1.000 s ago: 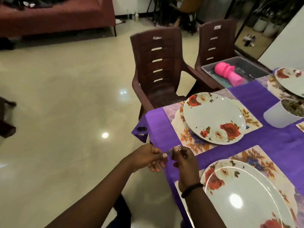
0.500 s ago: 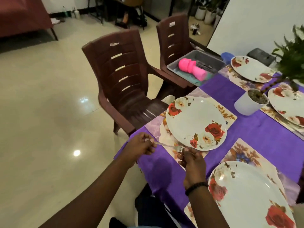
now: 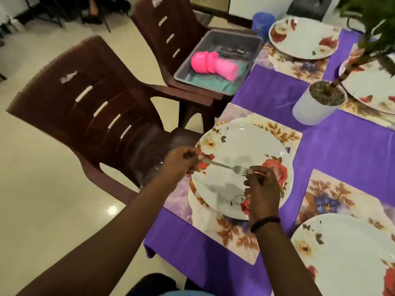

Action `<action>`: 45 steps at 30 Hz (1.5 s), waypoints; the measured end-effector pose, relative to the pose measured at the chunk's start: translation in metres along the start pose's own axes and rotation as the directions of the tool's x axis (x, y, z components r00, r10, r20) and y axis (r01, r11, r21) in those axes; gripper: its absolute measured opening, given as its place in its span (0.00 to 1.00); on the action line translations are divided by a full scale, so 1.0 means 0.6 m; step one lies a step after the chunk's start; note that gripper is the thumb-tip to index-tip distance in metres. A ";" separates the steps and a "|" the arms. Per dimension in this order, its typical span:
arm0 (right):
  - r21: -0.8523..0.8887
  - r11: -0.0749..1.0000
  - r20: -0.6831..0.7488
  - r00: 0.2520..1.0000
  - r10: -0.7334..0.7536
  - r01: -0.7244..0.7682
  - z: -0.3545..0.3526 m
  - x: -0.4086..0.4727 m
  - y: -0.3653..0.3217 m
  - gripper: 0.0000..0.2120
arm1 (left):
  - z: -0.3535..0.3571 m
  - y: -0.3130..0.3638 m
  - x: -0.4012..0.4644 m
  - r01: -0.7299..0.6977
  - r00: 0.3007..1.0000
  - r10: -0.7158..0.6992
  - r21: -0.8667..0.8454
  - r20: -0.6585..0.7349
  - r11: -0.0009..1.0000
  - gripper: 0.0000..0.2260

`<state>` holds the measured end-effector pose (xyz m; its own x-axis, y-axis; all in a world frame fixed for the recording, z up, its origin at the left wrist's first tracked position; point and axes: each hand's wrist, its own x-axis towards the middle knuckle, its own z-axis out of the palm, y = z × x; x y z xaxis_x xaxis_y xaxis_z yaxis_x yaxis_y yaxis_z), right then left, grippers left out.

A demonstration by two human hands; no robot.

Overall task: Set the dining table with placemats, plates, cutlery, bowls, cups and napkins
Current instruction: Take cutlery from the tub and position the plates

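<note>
At the near edge a floral plate (image 3: 350,251) sits on its placemat (image 3: 327,193). Just beyond, both hands hold one fork (image 3: 226,166) above another floral plate (image 3: 241,146): the left hand (image 3: 181,161) grips the handle with curled fingers, and the right hand (image 3: 263,184) pinches the tines. That plate lies on a flowered placemat (image 3: 226,229) over the purple tablecloth (image 3: 342,150). Further on stands a white plant pot (image 3: 316,105). Beside the table, a grey tray (image 3: 252,40) rests on a brown chair (image 3: 175,24), holding pink cups (image 3: 213,65), green cloth and cutlery (image 3: 232,51).

Purple-clothed table (image 3: 342,150) under floral placemats (image 3: 237,229)
</note>
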<state>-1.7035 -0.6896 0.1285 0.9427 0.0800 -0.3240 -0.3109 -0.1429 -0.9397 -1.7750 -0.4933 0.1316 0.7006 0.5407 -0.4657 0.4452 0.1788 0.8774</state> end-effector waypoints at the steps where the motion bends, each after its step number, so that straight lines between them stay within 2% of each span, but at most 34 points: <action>1: -0.018 1.000 -0.014 1.000 0.018 -0.019 0.002 -0.004 0.013 0.06 | -0.005 -0.009 0.001 0.023 1.000 -0.023 0.041 0.009 0.999 0.03; 4: -0.068 0.995 -0.053 0.996 0.074 -0.078 0.007 -0.010 0.042 0.06 | -0.013 -0.029 0.004 0.057 0.998 -0.061 0.151 0.019 0.987 0.04; 7: -0.079 0.995 -0.121 0.991 0.051 -0.061 0.016 -0.002 0.032 0.06 | 0.003 -0.014 0.028 0.038 0.999 -0.038 0.126 -0.004 0.991 0.05; 10: -0.058 0.998 -0.215 0.976 -0.016 0.004 0.020 0.041 0.003 0.06 | 0.034 0.025 0.075 -0.042 0.999 0.044 0.139 -0.010 0.989 0.07; 14: -0.125 0.991 -0.319 0.944 -0.084 0.046 0.013 0.126 -0.023 0.08 | 0.082 0.074 0.162 -0.149 0.989 0.139 0.248 0.056 0.957 0.02; 17: -0.190 0.981 -0.366 0.923 -0.116 0.048 0.014 0.188 -0.038 0.07 | 0.114 0.094 0.226 -0.187 0.982 0.164 0.343 0.093 0.920 0.09; 19: -0.281 0.959 -0.374 0.917 -0.142 0.033 0.018 0.227 -0.047 0.06 | 0.134 0.106 0.263 -0.210 0.978 0.188 0.389 0.093 0.897 0.08; 23: -0.411 0.912 -0.352 0.923 -0.156 -0.003 0.025 0.291 -0.048 0.05 | 0.161 0.117 0.318 -0.260 0.964 0.245 0.531 0.100 0.806 0.01; 30: -0.615 0.786 -0.287 0.946 -0.148 -0.064 0.027 0.364 -0.045 0.06 | 0.187 0.105 0.389 -0.319 0.935 0.332 0.716 0.128 0.621 0.03; 37: -0.750 0.652 -0.298 0.937 -0.183 -0.111 0.030 0.391 -0.031 0.09 | 0.208 0.106 0.412 -0.335 0.929 0.330 0.750 0.164 0.570 0.08; 40: -0.789 0.596 -0.327 0.923 -0.204 -0.148 0.038 0.390 -0.020 0.09 | 0.214 0.099 0.408 -0.325 0.924 0.357 0.773 0.137 0.544 0.11; 45: -0.734 0.669 -0.343 0.913 -0.222 -0.114 0.031 0.387 -0.016 0.06 | 0.213 0.097 0.396 -0.322 0.916 0.385 0.774 0.110 0.545 0.08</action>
<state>-1.4841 -0.6512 0.0604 0.9710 -0.2340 -0.0494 -0.2258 -0.8292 -0.5113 -1.5112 -0.4595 0.0573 0.8749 0.4737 -0.1013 0.4485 -0.7132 0.5386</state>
